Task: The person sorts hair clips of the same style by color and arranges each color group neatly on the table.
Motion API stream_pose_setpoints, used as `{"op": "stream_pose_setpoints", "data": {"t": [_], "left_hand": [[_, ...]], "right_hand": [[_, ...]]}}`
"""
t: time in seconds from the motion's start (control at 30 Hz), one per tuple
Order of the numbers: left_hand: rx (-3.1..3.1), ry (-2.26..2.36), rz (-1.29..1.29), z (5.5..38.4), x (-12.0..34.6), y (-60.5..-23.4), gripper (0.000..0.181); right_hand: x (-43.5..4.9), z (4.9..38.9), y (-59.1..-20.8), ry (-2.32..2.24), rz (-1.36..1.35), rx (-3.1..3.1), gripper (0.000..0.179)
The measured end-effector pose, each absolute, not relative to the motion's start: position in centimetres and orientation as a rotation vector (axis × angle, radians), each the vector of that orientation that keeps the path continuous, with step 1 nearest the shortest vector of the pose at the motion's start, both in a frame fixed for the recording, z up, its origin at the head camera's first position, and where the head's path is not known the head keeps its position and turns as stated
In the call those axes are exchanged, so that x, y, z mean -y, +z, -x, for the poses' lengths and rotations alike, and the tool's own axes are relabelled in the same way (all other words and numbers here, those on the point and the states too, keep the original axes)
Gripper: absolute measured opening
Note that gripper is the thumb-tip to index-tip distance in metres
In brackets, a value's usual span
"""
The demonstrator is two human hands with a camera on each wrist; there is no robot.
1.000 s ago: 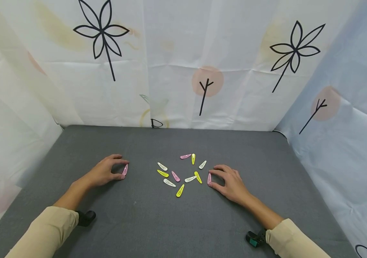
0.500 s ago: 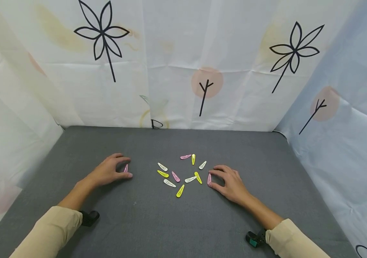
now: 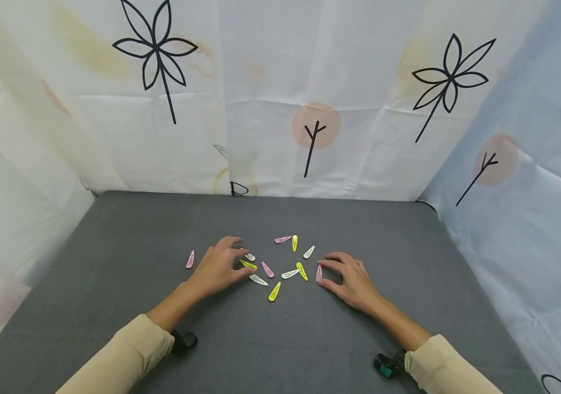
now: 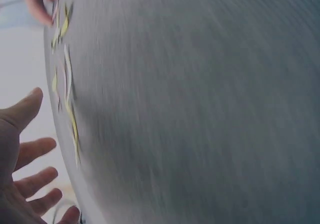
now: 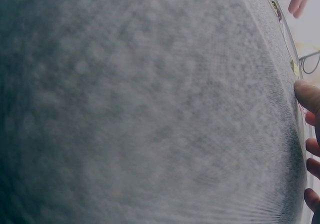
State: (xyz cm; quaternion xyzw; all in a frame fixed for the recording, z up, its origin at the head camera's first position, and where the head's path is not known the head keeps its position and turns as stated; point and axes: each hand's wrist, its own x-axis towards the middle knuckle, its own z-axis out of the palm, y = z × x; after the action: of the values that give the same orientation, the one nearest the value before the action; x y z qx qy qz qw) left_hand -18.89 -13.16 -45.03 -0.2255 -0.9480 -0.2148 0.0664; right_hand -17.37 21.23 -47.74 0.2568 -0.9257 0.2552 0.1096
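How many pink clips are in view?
4: outer clip, left of the left hand; middle clip, right of that hand; far clip, beside a yellow clip; last clip, held by the right hand. Either hand may hide more.

You've got no legible text, brands or numbers in any view. Closest match: a black D-like outline (image 3: 239, 189) on the bottom edge of the white backdrop (image 3: 270, 148), just left of center in your head view. Can't tell you if it's a letter or part of the print. Teal patch (image 3: 386, 371) on your black wrist device (image 3: 382, 360), lower right: too small to read.
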Motion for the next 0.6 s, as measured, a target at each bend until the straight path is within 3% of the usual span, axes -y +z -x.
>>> {"op": "stream_pose_setpoints", "data": {"t": [0.27,0.6], "left_hand": [[2.857,-0.624,0.697,18.6,9.8,-45.8,0.051],[2.884,-0.615,0.689,18.5,8.9,-46.2,0.051]], "right_hand": [[-21.3,17.4,-47.7,0.751,-0.759,2.713,0.045],[-21.3,17.4,-47.5,0.767,-0.745,2.751,0.046]]}}
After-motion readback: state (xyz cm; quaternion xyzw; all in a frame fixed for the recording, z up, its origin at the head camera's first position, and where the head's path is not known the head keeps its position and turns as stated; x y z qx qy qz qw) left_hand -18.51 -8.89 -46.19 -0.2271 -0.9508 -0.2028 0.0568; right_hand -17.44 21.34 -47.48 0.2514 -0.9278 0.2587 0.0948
